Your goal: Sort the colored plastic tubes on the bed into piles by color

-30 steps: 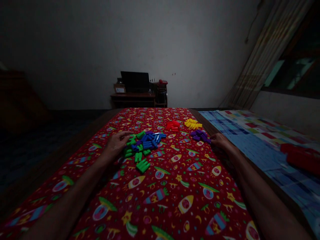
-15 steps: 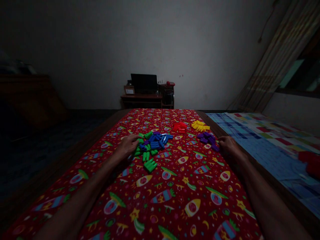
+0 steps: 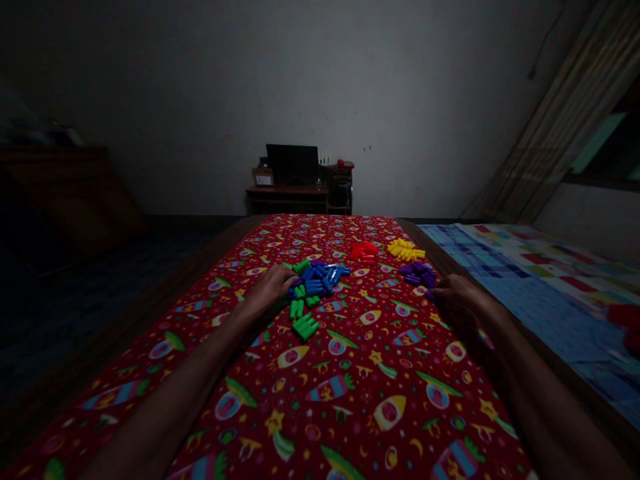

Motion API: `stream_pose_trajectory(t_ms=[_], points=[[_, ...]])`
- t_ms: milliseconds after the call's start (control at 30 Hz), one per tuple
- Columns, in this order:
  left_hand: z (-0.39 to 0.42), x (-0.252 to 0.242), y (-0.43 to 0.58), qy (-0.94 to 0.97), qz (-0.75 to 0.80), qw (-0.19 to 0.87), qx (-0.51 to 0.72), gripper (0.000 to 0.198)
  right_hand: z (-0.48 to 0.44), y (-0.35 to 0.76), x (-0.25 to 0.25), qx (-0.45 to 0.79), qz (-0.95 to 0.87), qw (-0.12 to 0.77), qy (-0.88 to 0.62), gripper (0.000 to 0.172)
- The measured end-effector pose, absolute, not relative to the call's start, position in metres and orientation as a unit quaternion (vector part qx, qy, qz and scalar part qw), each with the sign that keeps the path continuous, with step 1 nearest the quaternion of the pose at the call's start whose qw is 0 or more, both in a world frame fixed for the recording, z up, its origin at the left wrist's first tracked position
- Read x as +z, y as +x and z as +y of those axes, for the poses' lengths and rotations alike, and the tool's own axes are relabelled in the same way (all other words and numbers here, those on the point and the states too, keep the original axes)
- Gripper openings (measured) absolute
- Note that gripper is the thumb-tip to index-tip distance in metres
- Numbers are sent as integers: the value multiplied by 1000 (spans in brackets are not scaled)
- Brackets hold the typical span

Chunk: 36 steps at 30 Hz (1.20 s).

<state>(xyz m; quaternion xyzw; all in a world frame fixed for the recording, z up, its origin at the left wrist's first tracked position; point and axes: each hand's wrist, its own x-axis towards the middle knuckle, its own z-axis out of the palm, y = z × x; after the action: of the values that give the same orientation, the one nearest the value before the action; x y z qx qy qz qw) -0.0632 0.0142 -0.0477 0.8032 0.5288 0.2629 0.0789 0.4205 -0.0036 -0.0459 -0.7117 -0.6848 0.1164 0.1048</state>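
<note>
My left hand reaches into the left side of a mixed pile of small plastic toy pieces, its fingers curled together and covering some of them. Whatever lies in its fingertips is hidden. Blue pieces make up most of that pile, with green pieces around them and a little purple among them. Closer to me lies a green block of joined tubes. On the right, my right hand pinches a purple toy piece at the near side of a small purple heap.
A red patterned cloth covers the table. Toward the back are a red heap and a yellow heap. A bed-like checked surface lies to the right. Against the wall stands a desk with a monitor.
My left hand has moved right, over the green pieces at the pile's left edge. My right hand has closed in on a purple piece beside its heap. The view has shifted slightly.
</note>
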Motion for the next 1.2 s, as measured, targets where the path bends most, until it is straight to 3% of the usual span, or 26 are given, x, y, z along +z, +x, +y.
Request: stream_pose_trajectory(t_ms=[100, 300, 467, 667, 867, 1033, 1133, 1200], points=[[29, -46, -59, 795, 565, 102, 197, 32, -5, 420, -44, 140, -687, 93, -707, 38], [38, -50, -63, 747, 600, 137, 251, 25, -12, 420, -33, 209, -670, 131, -700, 37], [39, -47, -70, 729, 595, 129, 314, 29, -10, 417, -31, 104, -654, 224, -715, 30], [34, -33, -60, 735, 557, 137, 360, 34, -13, 414, -40, 56, -666, 216, -712, 38], [24, -27, -47, 733, 522, 223, 376, 38, -16, 408, -19, -5, -679, 211, -703, 38], [1, -18, -11, 718, 484, 315, 388, 52, -31, 337, 3, 57, -767, 282, -574, 37], [-18, -15, 15, 748, 453, 306, 376, 43, -44, 274, -1, 170, -829, 308, -435, 34], [-27, -16, 27, 775, 431, 287, 363, 36, -47, 242, -8, 174, -855, 299, -387, 29]])
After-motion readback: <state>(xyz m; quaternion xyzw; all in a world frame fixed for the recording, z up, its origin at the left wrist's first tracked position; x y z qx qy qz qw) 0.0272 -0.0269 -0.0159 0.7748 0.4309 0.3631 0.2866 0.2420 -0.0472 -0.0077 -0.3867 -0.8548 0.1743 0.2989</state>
